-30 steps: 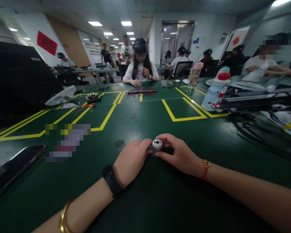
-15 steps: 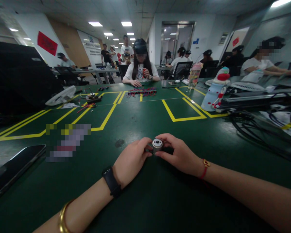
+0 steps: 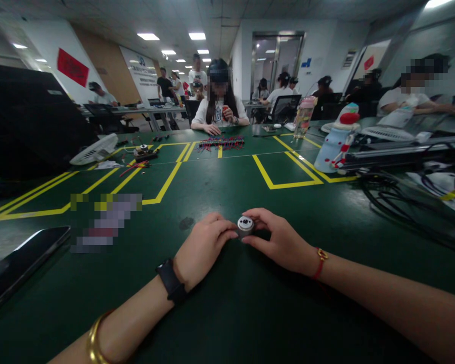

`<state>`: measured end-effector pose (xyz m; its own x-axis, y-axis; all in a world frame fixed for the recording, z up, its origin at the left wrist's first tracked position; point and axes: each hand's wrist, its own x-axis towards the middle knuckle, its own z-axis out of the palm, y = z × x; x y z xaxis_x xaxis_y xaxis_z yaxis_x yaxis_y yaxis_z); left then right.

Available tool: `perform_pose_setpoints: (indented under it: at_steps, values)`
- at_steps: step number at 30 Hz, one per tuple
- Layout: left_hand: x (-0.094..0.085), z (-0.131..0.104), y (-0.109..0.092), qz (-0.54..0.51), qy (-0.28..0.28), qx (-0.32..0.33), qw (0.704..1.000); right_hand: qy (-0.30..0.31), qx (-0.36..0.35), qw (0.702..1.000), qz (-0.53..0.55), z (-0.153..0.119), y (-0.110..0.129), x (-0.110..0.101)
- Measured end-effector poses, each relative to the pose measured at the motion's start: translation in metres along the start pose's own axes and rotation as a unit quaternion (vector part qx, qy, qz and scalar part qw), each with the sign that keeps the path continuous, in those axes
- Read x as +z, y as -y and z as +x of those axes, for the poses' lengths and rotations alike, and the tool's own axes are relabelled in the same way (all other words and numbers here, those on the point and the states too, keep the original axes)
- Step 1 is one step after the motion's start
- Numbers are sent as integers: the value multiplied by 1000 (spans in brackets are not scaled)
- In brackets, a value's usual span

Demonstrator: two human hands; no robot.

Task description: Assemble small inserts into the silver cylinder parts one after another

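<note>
A small round metal motor (image 3: pixel 245 227) stands upright on the green table (image 3: pixel 227 313), its pale top face with small dark holes turned up. My right hand (image 3: pixel 278 238) grips it from the right, thumb in front and fingers behind. From the left, my left hand (image 3: pixel 207 245) reaches the motor's side with its fingertips; its fingers are pressed together, and whether they grip anything is too small to tell. A dark watch is on my left wrist, and a red cord bracelet on my right.
A phone (image 3: pixel 26 263) lies at the left edge. Wires (image 3: pixel 222 143) lie near a person (image 3: pixel 220 108) opposite. A blue bottle (image 3: pixel 331 149) and black cables (image 3: pixel 394 207) are at the right. A white fan (image 3: pixel 96 150) lies back left.
My left hand has shifted slightly left, and its thumb and fingers have closed together beside the motor. My right hand and the motor have hardly moved.
</note>
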<state>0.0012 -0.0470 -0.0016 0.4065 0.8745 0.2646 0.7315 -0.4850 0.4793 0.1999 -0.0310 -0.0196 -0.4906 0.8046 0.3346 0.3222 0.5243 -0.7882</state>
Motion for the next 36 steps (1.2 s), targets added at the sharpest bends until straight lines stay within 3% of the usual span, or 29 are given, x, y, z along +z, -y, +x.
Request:
perform_pose_setpoints:
  at_steps: [16, 36]
  values:
    - [2, 4, -1, -98, 35, -91, 990, 2, -5, 1000, 0, 0, 0, 0]
    - [2, 11, 5, -141, 54, -103, 983, 3, -13, 1000, -14, -1, -1, 3]
